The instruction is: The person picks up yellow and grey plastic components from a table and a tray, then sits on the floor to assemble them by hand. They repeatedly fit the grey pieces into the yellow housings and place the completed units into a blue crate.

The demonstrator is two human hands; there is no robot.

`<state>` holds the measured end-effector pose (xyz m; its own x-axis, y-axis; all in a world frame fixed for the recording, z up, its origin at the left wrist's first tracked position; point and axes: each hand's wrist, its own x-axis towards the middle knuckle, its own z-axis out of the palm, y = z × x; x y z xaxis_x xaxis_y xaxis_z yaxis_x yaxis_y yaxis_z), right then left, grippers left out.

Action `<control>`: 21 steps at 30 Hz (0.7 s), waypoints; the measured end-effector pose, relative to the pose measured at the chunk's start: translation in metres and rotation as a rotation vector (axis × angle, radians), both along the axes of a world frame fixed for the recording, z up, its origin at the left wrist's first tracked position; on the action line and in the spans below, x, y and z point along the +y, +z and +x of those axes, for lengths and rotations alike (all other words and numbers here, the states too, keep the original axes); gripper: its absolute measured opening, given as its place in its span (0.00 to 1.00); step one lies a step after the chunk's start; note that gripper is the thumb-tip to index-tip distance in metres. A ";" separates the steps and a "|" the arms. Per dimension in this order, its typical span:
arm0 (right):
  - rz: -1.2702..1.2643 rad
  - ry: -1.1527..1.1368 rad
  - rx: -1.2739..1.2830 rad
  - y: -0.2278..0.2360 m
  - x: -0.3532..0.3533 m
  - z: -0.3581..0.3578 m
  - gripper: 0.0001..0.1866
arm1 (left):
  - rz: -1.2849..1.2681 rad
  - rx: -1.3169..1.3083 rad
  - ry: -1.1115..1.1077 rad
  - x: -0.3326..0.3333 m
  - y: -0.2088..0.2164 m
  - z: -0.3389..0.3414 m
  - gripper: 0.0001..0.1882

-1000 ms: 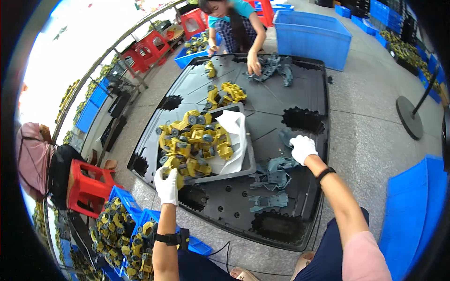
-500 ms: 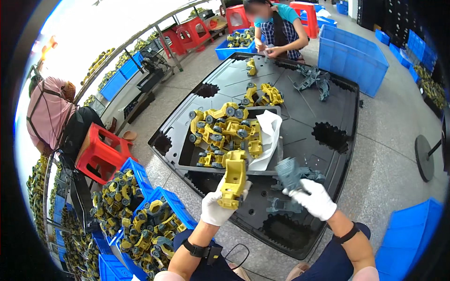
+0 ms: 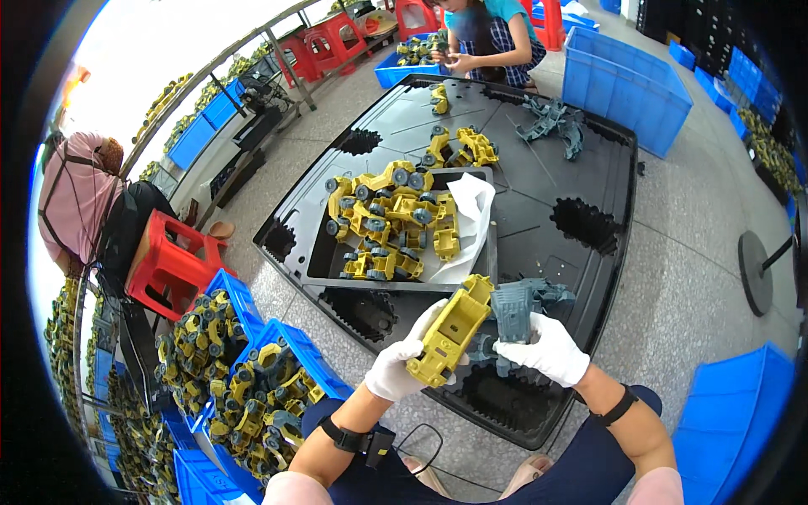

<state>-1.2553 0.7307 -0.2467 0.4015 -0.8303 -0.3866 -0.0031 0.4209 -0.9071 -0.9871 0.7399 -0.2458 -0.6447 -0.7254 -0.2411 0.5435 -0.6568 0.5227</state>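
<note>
My gloved left hand (image 3: 406,366) is closed round a yellow toy truck body (image 3: 454,330), held tilted above the table's near edge. Close beside it, my gloved right hand (image 3: 545,349) grips a grey plastic toy part (image 3: 512,310), upright and ribbed. The two pieces are near each other; whether they touch I cannot tell. More grey parts (image 3: 551,295) lie on the table just behind my right hand. Beyond my left hand, a shallow grey tray (image 3: 313,268) holds several yellow toy trucks (image 3: 391,215) with dark wheels and a white sheet (image 3: 465,210).
The black table (image 3: 539,202) has toothed recesses. Grey parts (image 3: 554,124) and yellow trucks (image 3: 476,146) lie farther back. A co-worker (image 3: 497,42) squats at the far edge. Blue bins (image 3: 290,345) of trucks stand at my left, a blue crate (image 3: 627,88) at far right, a red stool (image 3: 172,265) left.
The yellow truck body has tilted to the right, and the grey part has turned upright and come closer to it. The co-worker's hands have moved left, and the view has shifted slightly.
</note>
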 end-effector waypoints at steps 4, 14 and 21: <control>-0.058 0.015 -0.126 0.001 0.002 0.000 0.26 | -0.164 -0.107 -0.039 0.001 0.007 -0.014 0.62; 0.013 0.151 -0.368 -0.009 0.017 0.003 0.28 | -0.073 -0.146 -0.061 0.008 -0.005 -0.025 0.53; -0.012 0.140 -0.154 0.006 0.030 0.022 0.34 | -0.207 -0.417 -0.015 0.002 -0.021 -0.033 0.46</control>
